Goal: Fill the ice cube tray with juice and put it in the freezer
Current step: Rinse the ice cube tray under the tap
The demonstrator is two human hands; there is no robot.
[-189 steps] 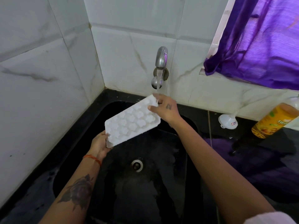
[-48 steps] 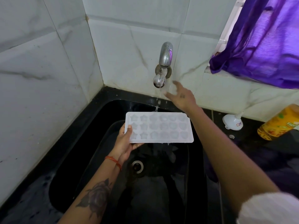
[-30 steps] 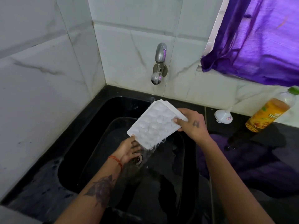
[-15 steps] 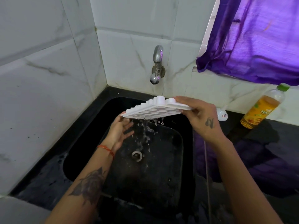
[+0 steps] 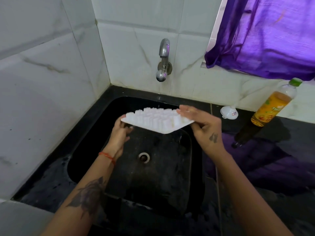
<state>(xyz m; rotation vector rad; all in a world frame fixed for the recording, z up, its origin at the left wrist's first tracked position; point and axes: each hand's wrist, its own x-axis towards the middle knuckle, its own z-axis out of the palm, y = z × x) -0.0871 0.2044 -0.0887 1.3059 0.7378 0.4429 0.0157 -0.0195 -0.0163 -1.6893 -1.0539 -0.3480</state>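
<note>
The white ice cube tray [image 5: 156, 120] hangs upside down over the black sink [image 5: 95, 120], its moulded cells pointing up. My left hand [image 5: 120, 133] grips its left end from below. My right hand [image 5: 202, 125] grips its right end, fingers over the top. A juice bottle [image 5: 272, 106] with orange liquid and a green cap stands on the counter to the right, against the wall. A small white funnel [image 5: 229, 113] lies between the sink and the bottle.
A metal tap [image 5: 163, 60] sticks out of the tiled wall above the sink, with no water running. A purple curtain [image 5: 265, 36] hangs at the upper right. The black counter [image 5: 281, 159] is wet. The drain [image 5: 144, 157] sits mid-sink.
The tap was turned off. The tray was tipped over and emptied into the sink; since half a second ago it has dropped slightly and the falling water has stopped.
</note>
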